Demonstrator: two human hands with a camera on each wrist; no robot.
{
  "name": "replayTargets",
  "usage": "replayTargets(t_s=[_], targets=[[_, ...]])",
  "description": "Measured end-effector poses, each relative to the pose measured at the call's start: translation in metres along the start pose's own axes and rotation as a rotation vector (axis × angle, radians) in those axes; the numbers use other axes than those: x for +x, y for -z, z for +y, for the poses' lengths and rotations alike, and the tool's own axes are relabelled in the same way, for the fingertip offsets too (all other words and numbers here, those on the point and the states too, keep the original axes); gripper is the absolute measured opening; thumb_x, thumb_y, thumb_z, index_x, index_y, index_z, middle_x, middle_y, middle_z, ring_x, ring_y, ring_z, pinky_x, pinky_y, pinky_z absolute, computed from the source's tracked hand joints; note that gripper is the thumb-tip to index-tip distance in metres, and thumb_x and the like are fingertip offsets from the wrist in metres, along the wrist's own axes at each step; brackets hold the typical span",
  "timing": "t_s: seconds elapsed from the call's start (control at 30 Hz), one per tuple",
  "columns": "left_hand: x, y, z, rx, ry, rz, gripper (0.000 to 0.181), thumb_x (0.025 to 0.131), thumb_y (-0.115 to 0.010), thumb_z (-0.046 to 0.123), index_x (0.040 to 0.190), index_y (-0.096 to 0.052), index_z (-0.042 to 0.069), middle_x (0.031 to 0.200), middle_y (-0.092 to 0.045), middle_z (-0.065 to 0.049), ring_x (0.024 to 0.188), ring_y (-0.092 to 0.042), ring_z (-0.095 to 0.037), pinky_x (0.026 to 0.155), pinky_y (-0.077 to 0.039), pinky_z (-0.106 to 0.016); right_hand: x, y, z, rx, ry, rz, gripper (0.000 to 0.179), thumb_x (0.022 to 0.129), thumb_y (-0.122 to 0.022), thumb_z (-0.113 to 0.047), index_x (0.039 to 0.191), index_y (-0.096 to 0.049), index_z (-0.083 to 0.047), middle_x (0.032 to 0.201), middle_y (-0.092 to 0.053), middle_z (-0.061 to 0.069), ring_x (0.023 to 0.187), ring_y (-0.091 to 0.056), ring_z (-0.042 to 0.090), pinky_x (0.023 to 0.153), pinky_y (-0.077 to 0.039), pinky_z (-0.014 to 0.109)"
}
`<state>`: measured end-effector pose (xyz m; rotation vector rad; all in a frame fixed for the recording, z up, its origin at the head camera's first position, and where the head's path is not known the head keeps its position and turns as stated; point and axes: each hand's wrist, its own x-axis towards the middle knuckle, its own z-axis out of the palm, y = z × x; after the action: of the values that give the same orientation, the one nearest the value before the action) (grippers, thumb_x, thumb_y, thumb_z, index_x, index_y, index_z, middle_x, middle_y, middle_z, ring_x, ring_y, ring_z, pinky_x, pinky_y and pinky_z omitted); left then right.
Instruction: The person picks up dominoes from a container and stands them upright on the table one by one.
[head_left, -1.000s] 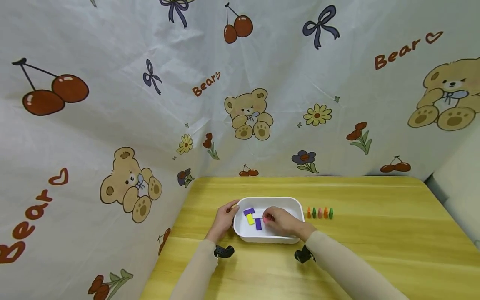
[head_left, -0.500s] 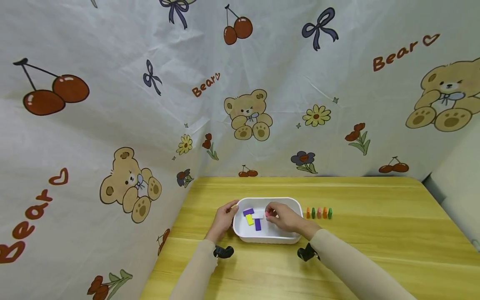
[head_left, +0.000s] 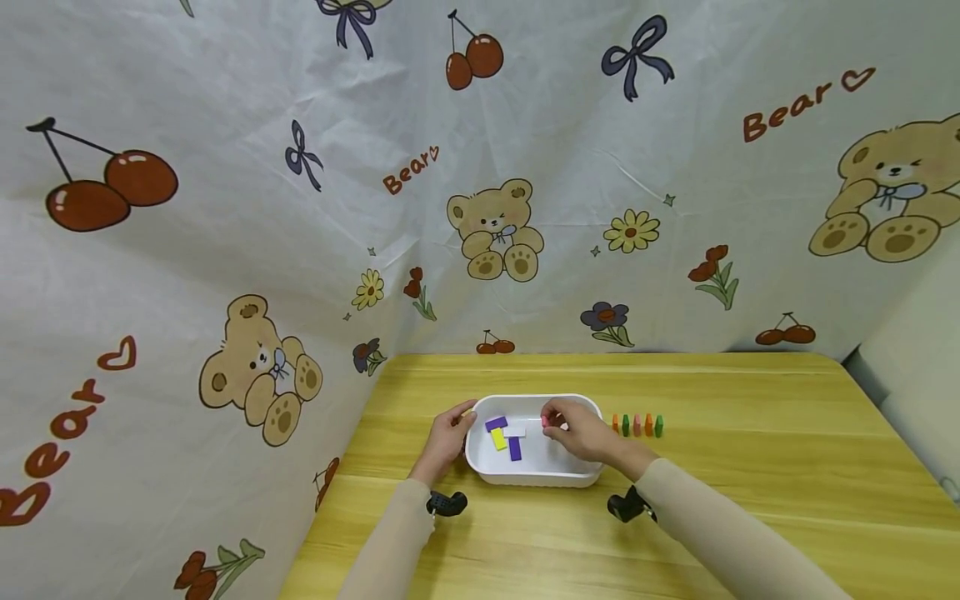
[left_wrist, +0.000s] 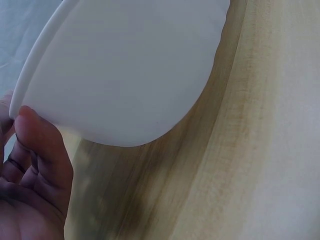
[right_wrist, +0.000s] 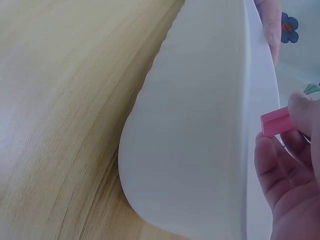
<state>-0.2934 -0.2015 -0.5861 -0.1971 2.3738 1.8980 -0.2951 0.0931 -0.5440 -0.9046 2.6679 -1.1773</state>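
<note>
A white plastic tub (head_left: 536, 480) stands on the wooden table. My left hand (head_left: 447, 435) grips its left end; in the left wrist view the thumb (left_wrist: 40, 132) lies against the outer wall at the rim. Over the tub's right part, my right hand (head_left: 585, 433) pinches a small pink domino block (right_wrist: 276, 121) between thumb and fingers, just above the rim in the right wrist view. Inside the tub, towards the left, lie two purple blocks (head_left: 514, 449), a yellow block (head_left: 498, 439) and a white block (head_left: 514, 432).
Right of the tub, several upright dominoes (head_left: 637, 425) in orange, green and pink stand in a spaced row on the table (head_left: 750, 483). A printed cloth (head_left: 562, 150) with bears and cherries hangs behind and to the left.
My right hand has lifted and moved right inside the tub with the pink domino block, uncovering the white block. The left hand stays on the tub's left end.
</note>
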Motion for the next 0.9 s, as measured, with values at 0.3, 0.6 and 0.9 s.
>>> replayTargets(t_s=[0.3, 0.6, 0.9], targets=[[0.002, -0.001, -0.002, -0.004, -0.021, 0.012, 0.041, 0.105, -0.061, 0.027, 0.144, -0.062, 0.015, 0.093, -0.053, -0.004, 0.082, -0.051, -0.017, 0.057, -0.044, -0.021, -0.01, 0.008, 0.001, 0.058, 0.015, 0.049, 0.011, 0.098, -0.069, -0.005, 0.104, -0.06, -0.008, 0.098, -0.063, 0.002, 0.097, -0.067, 0.021, 0.085, -0.058, 0.034], [0.003, -0.002, -0.003, 0.016, -0.016, 0.025, 0.038, 0.105, -0.062, 0.028, 0.142, -0.064, 0.018, 0.093, -0.051, -0.004, 0.082, -0.049, -0.015, 0.058, -0.043, -0.02, -0.021, 0.017, 0.003, 0.093, -0.028, 0.047, 0.014, 0.098, -0.069, -0.005, 0.108, -0.059, -0.006, 0.1, -0.062, 0.002, 0.103, -0.068, 0.023, 0.088, -0.059, 0.037], [0.005, -0.002, -0.005, 0.017, -0.015, 0.029, 0.036, 0.105, -0.061, 0.028, 0.14, -0.066, 0.02, 0.093, -0.05, -0.003, 0.085, -0.047, -0.016, 0.06, -0.043, -0.02, -0.033, 0.027, 0.008, 0.111, -0.064, 0.074, 0.018, 0.097, -0.07, -0.004, 0.11, -0.058, -0.008, 0.103, -0.062, 0.005, 0.104, -0.068, 0.026, 0.085, -0.06, 0.034]])
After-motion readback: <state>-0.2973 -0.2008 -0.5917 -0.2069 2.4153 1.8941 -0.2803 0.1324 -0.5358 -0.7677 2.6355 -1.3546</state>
